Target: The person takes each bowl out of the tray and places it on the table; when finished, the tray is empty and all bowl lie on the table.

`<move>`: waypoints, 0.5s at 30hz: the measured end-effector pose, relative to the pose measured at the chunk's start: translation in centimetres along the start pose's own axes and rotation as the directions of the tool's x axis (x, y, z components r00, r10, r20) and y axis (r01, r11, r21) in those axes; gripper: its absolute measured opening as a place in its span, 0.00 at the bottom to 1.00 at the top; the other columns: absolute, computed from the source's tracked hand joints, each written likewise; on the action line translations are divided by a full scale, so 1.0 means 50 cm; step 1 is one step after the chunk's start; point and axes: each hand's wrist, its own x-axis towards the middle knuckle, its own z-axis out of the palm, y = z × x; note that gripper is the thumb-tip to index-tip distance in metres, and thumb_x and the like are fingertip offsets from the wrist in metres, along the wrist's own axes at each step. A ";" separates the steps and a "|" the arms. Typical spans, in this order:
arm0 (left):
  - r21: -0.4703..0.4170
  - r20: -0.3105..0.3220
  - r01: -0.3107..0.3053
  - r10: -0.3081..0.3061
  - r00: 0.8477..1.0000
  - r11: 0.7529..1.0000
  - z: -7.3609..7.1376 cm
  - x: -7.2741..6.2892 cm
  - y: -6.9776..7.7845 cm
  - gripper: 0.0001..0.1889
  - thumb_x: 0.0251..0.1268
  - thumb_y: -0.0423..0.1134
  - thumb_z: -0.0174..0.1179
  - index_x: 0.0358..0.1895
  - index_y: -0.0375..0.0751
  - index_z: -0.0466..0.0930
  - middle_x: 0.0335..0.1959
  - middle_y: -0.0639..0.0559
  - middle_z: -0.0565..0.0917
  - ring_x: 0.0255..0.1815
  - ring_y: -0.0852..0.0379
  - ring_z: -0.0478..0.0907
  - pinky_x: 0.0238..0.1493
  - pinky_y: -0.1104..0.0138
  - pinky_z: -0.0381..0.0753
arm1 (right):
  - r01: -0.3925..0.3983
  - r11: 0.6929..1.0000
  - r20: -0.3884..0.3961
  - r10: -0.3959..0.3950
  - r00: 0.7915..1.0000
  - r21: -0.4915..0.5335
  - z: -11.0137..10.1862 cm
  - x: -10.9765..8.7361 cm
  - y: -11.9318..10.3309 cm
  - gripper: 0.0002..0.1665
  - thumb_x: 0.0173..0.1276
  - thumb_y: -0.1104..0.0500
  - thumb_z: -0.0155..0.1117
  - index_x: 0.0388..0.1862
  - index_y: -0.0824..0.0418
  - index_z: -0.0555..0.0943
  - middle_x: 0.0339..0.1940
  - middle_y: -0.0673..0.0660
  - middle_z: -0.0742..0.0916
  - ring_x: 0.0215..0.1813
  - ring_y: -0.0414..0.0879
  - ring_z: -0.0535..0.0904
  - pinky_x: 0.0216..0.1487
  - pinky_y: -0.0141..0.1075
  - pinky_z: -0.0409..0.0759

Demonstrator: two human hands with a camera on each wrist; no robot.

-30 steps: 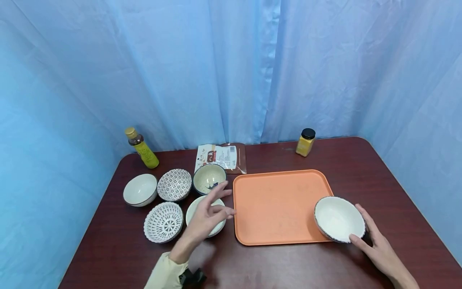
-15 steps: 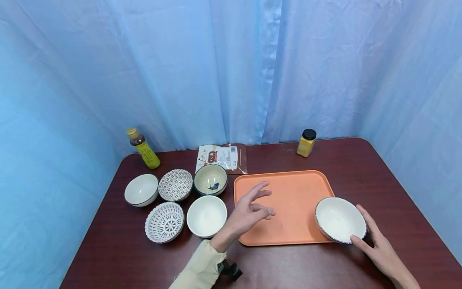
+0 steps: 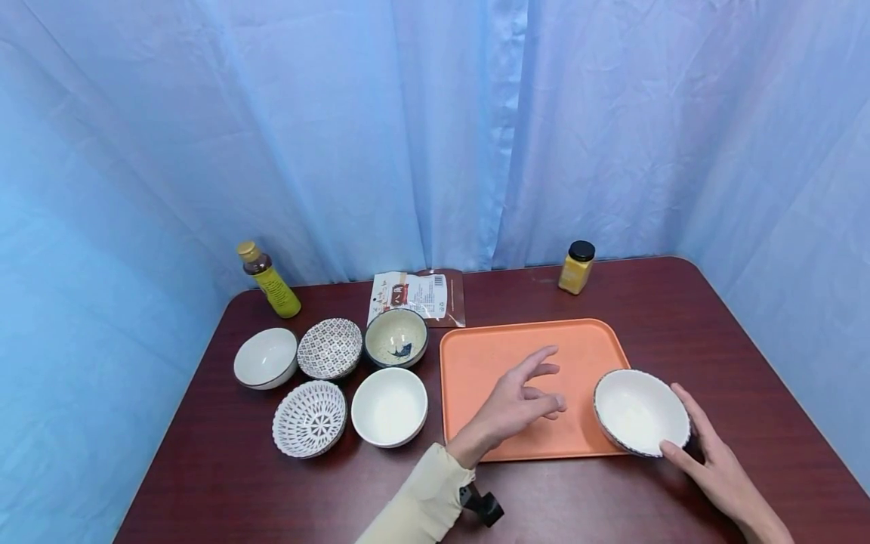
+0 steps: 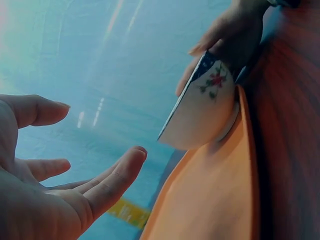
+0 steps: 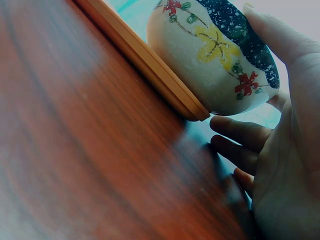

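Observation:
At the right end of the orange tray [image 3: 485, 363], my right hand [image 3: 714, 468] grips a white bowl [image 3: 637, 412], thumb at the rim and fingers around its side. Red and yellow flowers and a dark speckled band decorate the outside of this bowl [image 5: 215, 55] in the right wrist view. The bowl's base sits at the tray's edge, and its mouth tips toward the left. Over the middle of the tray, my left hand [image 3: 513, 408] reaches toward the bowl with fingers loosely spread and nothing in them. A gap separates those fingertips [image 4: 135, 155] from the bowl.
Left of the tray stand several bowls: plain white [image 3: 390, 408], fish-painted [image 3: 396, 336], diamond-patterned [image 3: 330, 347], scalloped [image 3: 310, 419] and another white one [image 3: 265, 359]. Along the back are a green-labelled bottle [image 3: 275, 287], a food pouch [image 3: 424, 295] and a yellow jar [image 3: 576, 270].
My left hand has moved right, from above the plain white bowl to over the middle of the tray, uncovering that bowl. The right hand and its bowl have stayed in place.

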 end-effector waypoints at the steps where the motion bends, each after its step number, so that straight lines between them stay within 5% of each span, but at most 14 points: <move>1: 0.000 0.006 0.004 -0.004 1.000 1.000 0.007 0.005 -0.003 0.37 0.65 0.34 0.62 0.76 0.64 0.62 0.71 0.46 0.73 0.49 0.41 0.87 0.47 0.63 0.90 | 0.002 1.000 -0.001 -0.002 1.000 0.002 0.000 0.000 0.000 0.51 0.74 0.58 0.59 0.84 0.43 0.41 0.75 0.19 0.48 0.60 0.06 0.50 0.50 0.04 0.51; 8: -0.018 0.028 0.027 -0.026 0.999 0.999 0.042 0.034 -0.019 0.36 0.65 0.35 0.62 0.75 0.62 0.63 0.72 0.40 0.71 0.49 0.44 0.88 0.45 0.59 0.90 | 0.004 1.000 -0.003 -0.004 1.000 0.003 0.000 0.001 0.002 0.51 0.75 0.58 0.59 0.84 0.42 0.40 0.75 0.20 0.47 0.61 0.06 0.49 0.51 0.04 0.50; 15: 0.006 -0.016 0.071 -0.071 0.997 0.997 0.056 0.051 -0.042 0.35 0.64 0.36 0.63 0.73 0.66 0.66 0.71 0.42 0.73 0.45 0.47 0.88 0.41 0.63 0.90 | 0.008 1.000 0.003 -0.008 1.000 0.012 0.000 0.001 0.001 0.51 0.75 0.58 0.59 0.84 0.43 0.40 0.76 0.20 0.47 0.62 0.06 0.48 0.51 0.05 0.50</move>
